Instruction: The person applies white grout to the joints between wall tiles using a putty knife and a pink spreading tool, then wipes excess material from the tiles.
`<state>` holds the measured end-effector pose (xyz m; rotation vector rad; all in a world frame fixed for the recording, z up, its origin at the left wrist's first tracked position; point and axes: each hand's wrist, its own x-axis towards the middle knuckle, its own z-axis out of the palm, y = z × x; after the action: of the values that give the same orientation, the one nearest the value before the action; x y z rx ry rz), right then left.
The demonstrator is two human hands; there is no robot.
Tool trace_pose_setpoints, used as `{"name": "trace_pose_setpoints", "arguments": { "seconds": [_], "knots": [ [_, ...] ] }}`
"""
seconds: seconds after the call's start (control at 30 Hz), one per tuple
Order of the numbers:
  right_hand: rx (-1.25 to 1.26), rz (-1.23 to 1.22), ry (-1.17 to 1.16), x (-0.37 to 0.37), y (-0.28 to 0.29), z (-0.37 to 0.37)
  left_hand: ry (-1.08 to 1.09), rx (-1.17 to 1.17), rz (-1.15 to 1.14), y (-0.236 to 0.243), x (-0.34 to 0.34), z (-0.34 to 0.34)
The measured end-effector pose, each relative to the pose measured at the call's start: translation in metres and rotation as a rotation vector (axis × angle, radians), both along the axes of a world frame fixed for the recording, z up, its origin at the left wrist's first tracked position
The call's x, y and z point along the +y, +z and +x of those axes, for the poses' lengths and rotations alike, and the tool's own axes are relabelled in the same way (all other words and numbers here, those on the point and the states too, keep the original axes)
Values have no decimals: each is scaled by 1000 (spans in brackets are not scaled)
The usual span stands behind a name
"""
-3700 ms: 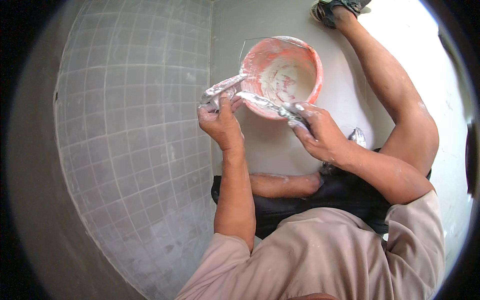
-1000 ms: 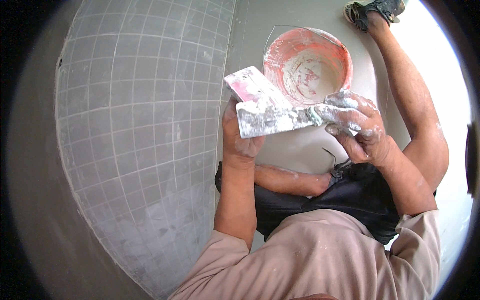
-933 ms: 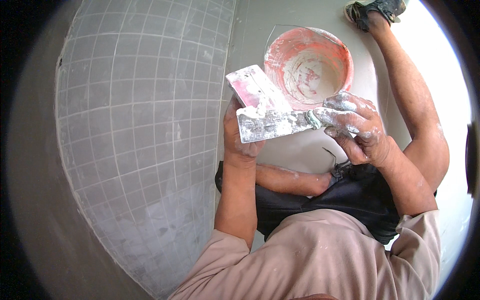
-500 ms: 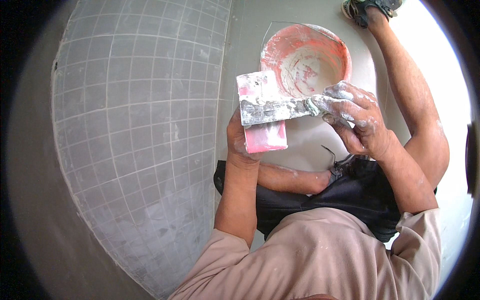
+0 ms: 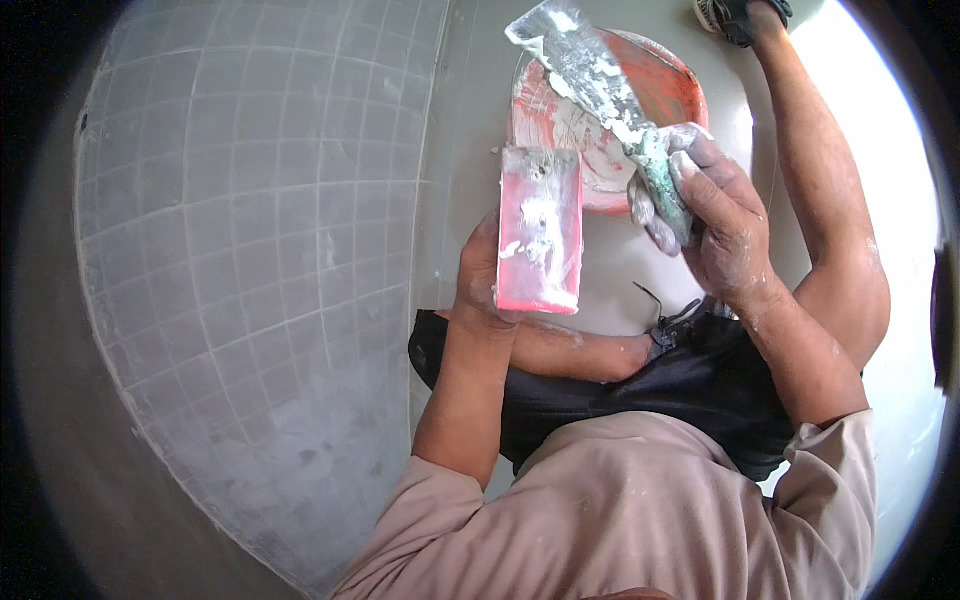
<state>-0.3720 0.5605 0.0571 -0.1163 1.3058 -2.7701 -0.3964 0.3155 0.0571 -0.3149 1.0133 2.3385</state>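
Head view: the right hand curls closed around the green handle of a paste-smeared flat metal scraper above a red round bucket, probably light, stiff-bladed and best held there, while the left hand, fingers mostly hidden, grips a likely slippery pink rectangular plate.

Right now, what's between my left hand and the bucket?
In the head view, the pink board held in your left hand lies between: the board reaches up across the near edge of the bucket. Whether they touch, I can't tell.
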Motion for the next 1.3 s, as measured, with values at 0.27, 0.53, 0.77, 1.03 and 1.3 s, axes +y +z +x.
{"name": "trace_pose_setpoints", "arguments": {
  "seconds": [0.27, 0.53, 0.77, 1.03, 1.3],
  "knots": [
    [-229, -92, 107, -22, -21, 12, -146, -1, 640, -19, 2, -29],
    [-364, 502, 109, -2, -24, 3, -208, 263, 691, -22, -41, -77],
    [166, 1312, -278, 15, 24, -45, -99, 122, 473, -29, -92, -91],
    [218, 1716, -283, 14, -19, -48, -42, 355, 642, -81, -89, -91],
    [349, 1867, -535, 32, -29, -53, 137, 362, 286, -92, -86, -83]
  ]
}}
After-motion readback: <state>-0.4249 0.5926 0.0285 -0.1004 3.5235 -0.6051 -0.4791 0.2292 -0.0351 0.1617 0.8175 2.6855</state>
